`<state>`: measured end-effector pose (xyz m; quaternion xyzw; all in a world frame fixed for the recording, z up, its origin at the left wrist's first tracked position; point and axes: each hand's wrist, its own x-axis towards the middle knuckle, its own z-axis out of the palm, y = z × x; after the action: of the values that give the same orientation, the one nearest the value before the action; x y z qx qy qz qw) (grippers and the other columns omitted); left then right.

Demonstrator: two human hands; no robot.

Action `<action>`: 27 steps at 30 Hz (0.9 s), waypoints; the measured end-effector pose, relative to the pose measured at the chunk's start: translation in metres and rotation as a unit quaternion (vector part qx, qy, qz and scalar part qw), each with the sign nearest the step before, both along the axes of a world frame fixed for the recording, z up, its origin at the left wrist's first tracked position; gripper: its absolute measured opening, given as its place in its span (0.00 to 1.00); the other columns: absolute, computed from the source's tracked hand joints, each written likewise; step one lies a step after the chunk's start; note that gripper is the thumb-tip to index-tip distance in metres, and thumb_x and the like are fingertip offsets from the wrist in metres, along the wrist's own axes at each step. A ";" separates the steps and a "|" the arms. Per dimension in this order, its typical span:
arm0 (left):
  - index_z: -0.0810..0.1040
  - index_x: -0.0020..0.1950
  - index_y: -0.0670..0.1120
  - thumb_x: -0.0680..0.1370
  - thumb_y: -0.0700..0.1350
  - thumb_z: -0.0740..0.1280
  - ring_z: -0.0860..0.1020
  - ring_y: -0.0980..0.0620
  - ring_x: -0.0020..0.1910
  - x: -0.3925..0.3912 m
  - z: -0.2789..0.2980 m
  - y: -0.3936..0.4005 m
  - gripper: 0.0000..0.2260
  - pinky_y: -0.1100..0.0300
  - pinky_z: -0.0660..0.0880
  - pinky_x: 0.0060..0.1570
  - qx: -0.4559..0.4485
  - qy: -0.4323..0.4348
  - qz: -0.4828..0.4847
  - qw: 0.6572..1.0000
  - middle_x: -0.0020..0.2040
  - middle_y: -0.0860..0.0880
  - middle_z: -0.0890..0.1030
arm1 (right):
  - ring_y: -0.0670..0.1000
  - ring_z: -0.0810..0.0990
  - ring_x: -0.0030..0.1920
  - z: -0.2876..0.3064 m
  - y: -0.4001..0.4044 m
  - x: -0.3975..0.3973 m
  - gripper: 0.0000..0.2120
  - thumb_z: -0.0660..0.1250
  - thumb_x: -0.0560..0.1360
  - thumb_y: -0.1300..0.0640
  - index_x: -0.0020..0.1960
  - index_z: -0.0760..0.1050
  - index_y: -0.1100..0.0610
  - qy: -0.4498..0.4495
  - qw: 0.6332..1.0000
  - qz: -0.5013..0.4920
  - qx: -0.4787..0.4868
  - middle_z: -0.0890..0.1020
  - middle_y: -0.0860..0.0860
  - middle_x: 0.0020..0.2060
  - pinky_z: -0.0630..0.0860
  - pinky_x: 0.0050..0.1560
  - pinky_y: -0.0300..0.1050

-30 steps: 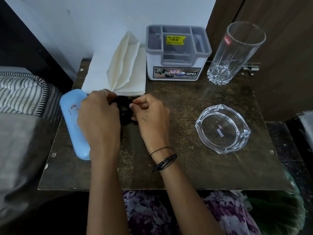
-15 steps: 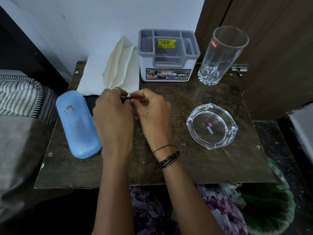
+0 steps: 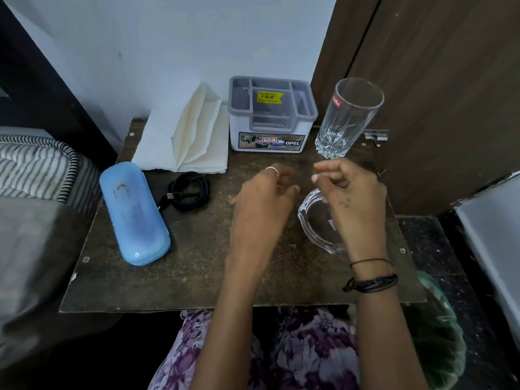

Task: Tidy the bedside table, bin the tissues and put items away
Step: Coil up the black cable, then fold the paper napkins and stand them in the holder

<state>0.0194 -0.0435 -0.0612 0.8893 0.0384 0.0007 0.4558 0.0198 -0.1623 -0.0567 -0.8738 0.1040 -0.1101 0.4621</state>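
Note:
A coiled black cable (image 3: 189, 191) lies on the dark bedside table (image 3: 197, 277), beside a light blue case (image 3: 133, 212) at the left. Folded white tissues (image 3: 185, 139) lie at the back, next to a grey and white organiser box (image 3: 270, 119). A tall empty glass (image 3: 347, 119) stands at the back right. My left hand (image 3: 260, 209) hovers over the table's middle, fingers loosely curled and holding nothing. My right hand (image 3: 351, 198) hovers over a clear glass ashtray (image 3: 315, 223) and partly hides it, also holding nothing.
A striped pillow and grey bedding (image 3: 36, 175) press against the table's left edge. A brown wooden door (image 3: 436, 80) stands behind the glass. A green bin bag (image 3: 433, 333) sits on the floor under the table's front right corner.
Both hands were working together on the black cable. They have let it go and moved right, leaving the coiled cable on the table next to the blue case.

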 end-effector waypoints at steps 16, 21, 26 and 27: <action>0.72 0.64 0.41 0.76 0.33 0.56 0.74 0.44 0.58 0.030 0.013 0.082 0.17 0.60 0.66 0.53 0.086 -0.185 0.255 0.945 0.60 0.41 0.76 | 0.54 0.80 0.39 -0.014 0.087 0.044 0.15 0.68 0.72 0.45 0.42 0.81 0.57 0.043 0.997 0.056 0.044 0.82 0.52 0.33 0.74 0.40 0.46; 0.64 0.66 0.31 0.76 0.35 0.57 0.68 0.33 0.63 0.074 -0.005 0.127 0.18 0.47 0.66 0.59 0.229 0.051 0.189 0.954 0.64 0.30 0.70 | 0.57 0.72 0.38 -0.017 0.118 0.058 0.27 0.57 0.74 0.35 0.34 0.66 0.59 0.099 0.992 0.033 0.068 0.73 0.54 0.32 0.58 0.29 0.45; 0.56 0.73 0.36 0.78 0.49 0.62 0.63 0.35 0.69 0.093 -0.019 0.119 0.29 0.46 0.64 0.64 0.246 0.150 0.186 0.940 0.70 0.33 0.63 | 0.58 0.74 0.42 -0.017 0.137 0.065 0.30 0.57 0.72 0.31 0.35 0.69 0.60 0.127 0.989 0.015 0.076 0.78 0.58 0.39 0.64 0.39 0.46; 0.55 0.73 0.37 0.78 0.50 0.63 0.63 0.35 0.69 0.095 -0.021 0.118 0.31 0.46 0.63 0.65 0.254 0.147 0.193 0.936 0.70 0.32 0.62 | 0.58 0.75 0.44 -0.017 0.140 0.067 0.30 0.58 0.72 0.32 0.37 0.71 0.61 0.125 0.989 0.016 0.072 0.80 0.59 0.42 0.65 0.40 0.46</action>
<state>0.1142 0.0744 -0.0819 0.9410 0.2748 -0.0326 0.1950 0.0867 -0.0224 -0.0740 -0.8466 0.1552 0.0153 0.5089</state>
